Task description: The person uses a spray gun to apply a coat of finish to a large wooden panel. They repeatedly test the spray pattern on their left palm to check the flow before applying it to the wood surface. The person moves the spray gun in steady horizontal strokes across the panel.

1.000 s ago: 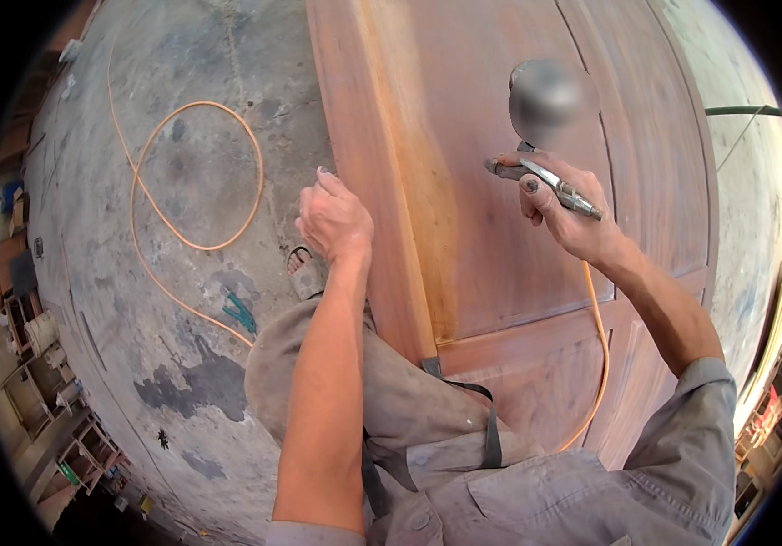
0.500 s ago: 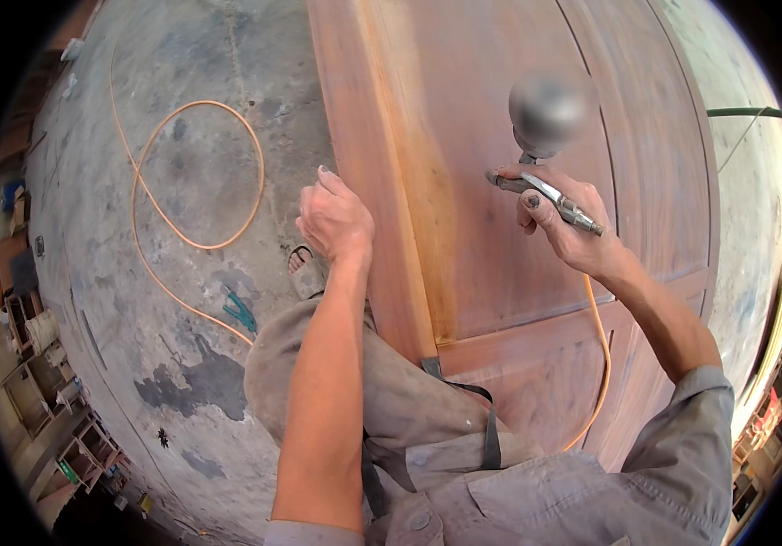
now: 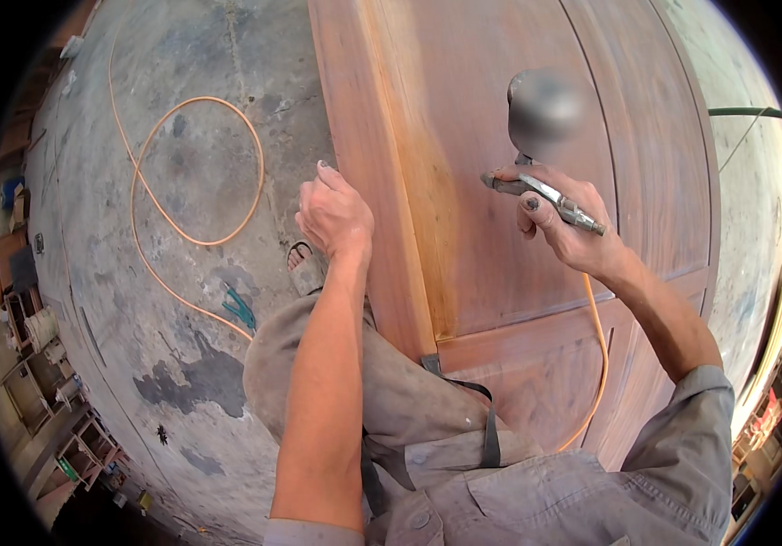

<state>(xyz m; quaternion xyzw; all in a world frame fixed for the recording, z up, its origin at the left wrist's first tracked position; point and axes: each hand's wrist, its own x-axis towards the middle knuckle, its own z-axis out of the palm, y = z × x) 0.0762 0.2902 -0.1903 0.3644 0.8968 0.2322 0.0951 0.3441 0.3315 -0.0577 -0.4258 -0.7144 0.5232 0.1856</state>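
Note:
In my right hand (image 3: 565,211) is a metal spray gun (image 3: 562,202), with my fingers wrapped round its body and the thumb bent beside it. Its round silver cup (image 3: 544,111), partly blurred, is above the hand over the wooden door panel (image 3: 518,264). My left hand (image 3: 334,211) is curled into a loose fist by the panel's left edge, thumb pointing up. Nothing shows in it, and whether it touches the edge is unclear. From below my right hand an orange air hose (image 3: 605,364) runs down across the panel.
More orange hose (image 3: 261,173) lies looped on the stained concrete floor (image 3: 200,64) at left. Teal-handled pliers (image 3: 240,308) lie near my knee, and my sandalled foot (image 3: 303,264) stands beside the panel. A black strap (image 3: 491,437) crosses my lap. Assorted clutter (image 3: 27,318) lines the far left.
The spray gun and its cup have shifted very slightly up and left. My left hand has hardly moved.

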